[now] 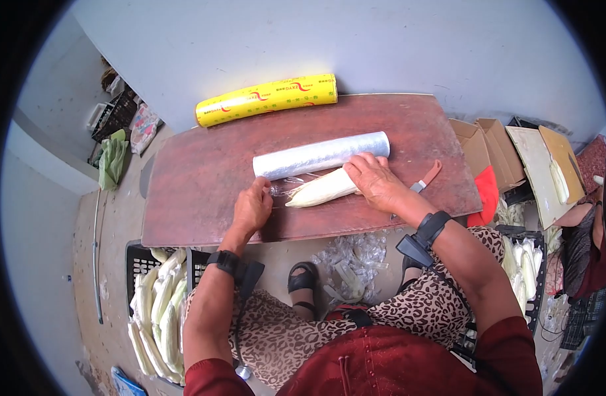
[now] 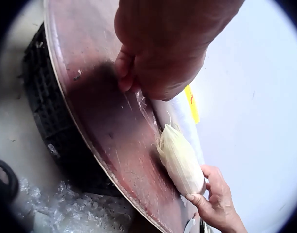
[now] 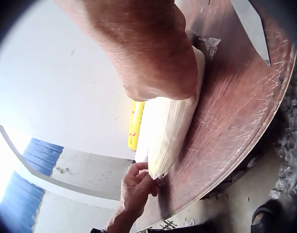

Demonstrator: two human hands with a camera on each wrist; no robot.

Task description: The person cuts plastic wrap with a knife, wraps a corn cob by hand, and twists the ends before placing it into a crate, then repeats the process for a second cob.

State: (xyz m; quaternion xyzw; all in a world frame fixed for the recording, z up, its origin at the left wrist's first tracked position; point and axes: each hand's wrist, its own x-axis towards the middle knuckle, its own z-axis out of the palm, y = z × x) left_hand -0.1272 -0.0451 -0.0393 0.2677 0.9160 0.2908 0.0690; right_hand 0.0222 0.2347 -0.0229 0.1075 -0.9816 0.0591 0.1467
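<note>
An ear of corn (image 1: 324, 187) in pale husk lies on the reddish-brown table, its silky tip toward the left. My right hand (image 1: 375, 182) grips its thick end, fingers over the top, thumb below in the left wrist view. Behind it lies a roll of clear cling film (image 1: 316, 154), close to the right fingers. At the roll's left end my left hand (image 1: 251, 206) pinches the edge of a thin sheet of film (image 2: 144, 108) with curled fingers. That sheet stretches across the table beside the corn's tip (image 3: 157, 175).
A knife (image 1: 427, 177) with a brown handle lies right of the right hand. A yellow printed roll (image 1: 270, 99) rests along the back edge. Crates of corn (image 1: 159, 310) flank my legs. Crumpled film (image 1: 356, 261) litters the floor. Cardboard boxes (image 1: 491, 155) stand at the right.
</note>
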